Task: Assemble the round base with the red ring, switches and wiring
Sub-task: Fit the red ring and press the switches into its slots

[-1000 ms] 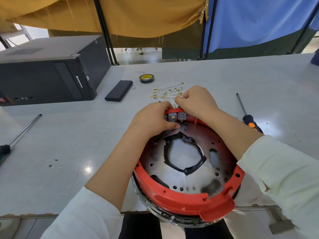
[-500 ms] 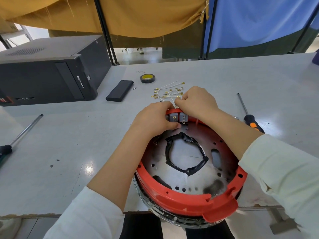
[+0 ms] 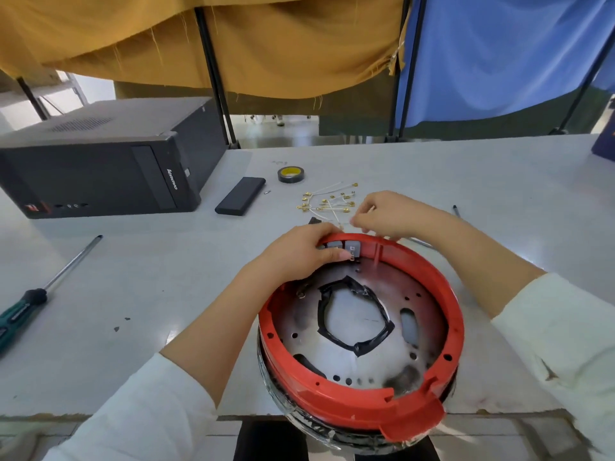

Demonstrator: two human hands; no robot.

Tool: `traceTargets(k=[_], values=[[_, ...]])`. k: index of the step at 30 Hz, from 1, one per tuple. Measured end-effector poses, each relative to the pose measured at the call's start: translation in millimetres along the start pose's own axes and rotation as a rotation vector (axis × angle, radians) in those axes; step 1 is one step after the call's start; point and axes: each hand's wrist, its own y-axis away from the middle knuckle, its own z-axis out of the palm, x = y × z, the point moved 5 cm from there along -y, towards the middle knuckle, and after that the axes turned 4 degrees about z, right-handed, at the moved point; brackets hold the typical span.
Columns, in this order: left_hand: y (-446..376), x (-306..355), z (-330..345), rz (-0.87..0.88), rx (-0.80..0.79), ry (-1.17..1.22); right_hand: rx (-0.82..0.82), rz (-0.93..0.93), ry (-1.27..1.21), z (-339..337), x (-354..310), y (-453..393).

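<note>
The round base (image 3: 359, 347) lies at the table's near edge, a metal plate with holes and black tape round its middle opening. A red ring (image 3: 332, 399) sits on its rim. Two grey switches (image 3: 352, 248) stand inside the ring's far wall. My left hand (image 3: 299, 252) grips the ring's far rim, its thumb pressing against the switches. My right hand (image 3: 392, 212) is just beyond the ring, its fingertips pinching a thin white wire. More white wires with gold terminals (image 3: 327, 202) lie on the table behind.
A black computer case (image 3: 100, 168) lies at the far left. A black flat box (image 3: 240, 200) and a roll of tape (image 3: 292, 175) sit behind the wires. A green-handled screwdriver (image 3: 43, 294) lies at left, another tool's shaft (image 3: 456, 211) at right.
My right hand has lifted off the switches and moved back beyond the ring's rim with a white wire. The switches now show. My left hand stays on the rim.
</note>
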Motion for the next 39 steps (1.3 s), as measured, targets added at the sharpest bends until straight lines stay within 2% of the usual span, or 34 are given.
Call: traceTargets(k=[7, 11, 13, 16, 22, 25, 30, 34, 36, 39], values=[[27.5, -26.2, -19.3, -0.306, 0.171, -0.148, -0.331, 0.132, 0.362, -3.5, 27.0, 35.9], [36.7, -33.9, -27.3, -0.395, 0.029, -0.189, -0.263, 0.06, 0.439, 2.5, 18.2, 28.4], [35.1, -32.3, -34.1, -0.371, 0.014, -0.195, -0.197, -0.032, 0.524, 5.1, 8.6, 20.7], [26.1, -26.0, -40.8, -0.233, 0.079, -0.157, -0.171, -0.143, 0.533, 13.5, -4.7, 10.7], [10.9, -19.5, -23.4, -0.091, 0.045, -0.076, -0.282, -0.249, 0.335, 20.8, -19.9, -14.0], [15.2, -29.6, -24.0, -0.155, 0.141, 0.006, -0.368, -0.15, 0.167, 17.4, -24.6, -32.6], [30.7, -48.2, -28.4, -0.29, 0.277, 0.021, -0.498, -0.033, 0.073, 32.6, -38.9, -56.9], [39.9, -51.8, -28.6, -0.33, 0.292, 0.028, -0.44, 0.078, 0.083, 40.8, -55.4, -75.5], [42.9, -48.9, -25.5, -0.332, 0.296, 0.027, -0.382, 0.058, 0.212, 43.9, -59.6, -81.9], [45.8, -47.4, -23.8, -0.362, 0.296, 0.08, -0.389, 0.006, 0.495, 53.3, -62.4, -78.8]])
